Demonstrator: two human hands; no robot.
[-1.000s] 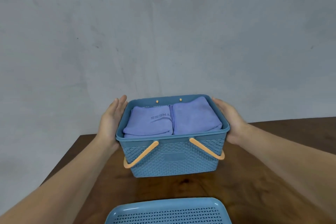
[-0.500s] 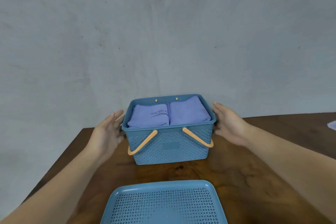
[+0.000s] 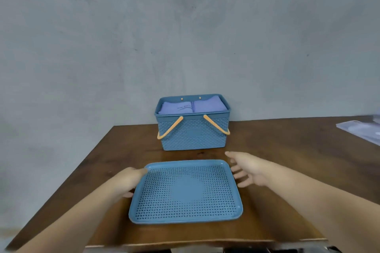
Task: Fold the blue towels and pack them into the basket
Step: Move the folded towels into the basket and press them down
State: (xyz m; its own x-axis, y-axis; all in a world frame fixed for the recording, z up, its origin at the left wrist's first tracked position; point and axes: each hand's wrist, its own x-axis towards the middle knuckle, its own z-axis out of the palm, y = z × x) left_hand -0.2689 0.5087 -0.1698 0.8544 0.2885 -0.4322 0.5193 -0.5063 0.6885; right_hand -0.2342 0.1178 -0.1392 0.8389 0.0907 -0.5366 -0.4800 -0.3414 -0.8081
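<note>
Right now my left hand [image 3: 131, 178] sits against the left edge of the perforated blue lid [image 3: 185, 191], thumb up by its far left corner and the other fingers tucked down beside the rim. The view is blurred there, so I cannot tell whether they grip the lid or only touch it. My right hand [image 3: 246, 170] is released, its fingers spread and loosely straight. It lies just off the lid's right edge near the far right corner, and I see no grasp on anything. The lid lies flat on the brown wooden table [image 3: 287, 160] between my two hands, its raised rim facing up. Beyond my fingertips, well apart from both hands, the blue woven-pattern basket [image 3: 193, 139] stands upright at the table's far edge, close to the grey wall [image 3: 185, 26]. Two folded blue towels lie inside it side by side, the left towel [image 3: 176, 108] showing some printed lettering I cannot read, the right towel [image 3: 209, 106] plain, and both fill it up to about the rim. The basket's two orange handles [image 3: 169, 130] hang down over its near wall. Far out past my right fingers, at the table's right end, lies something clear and flat [image 3: 362, 131] that I cannot make out.
</note>
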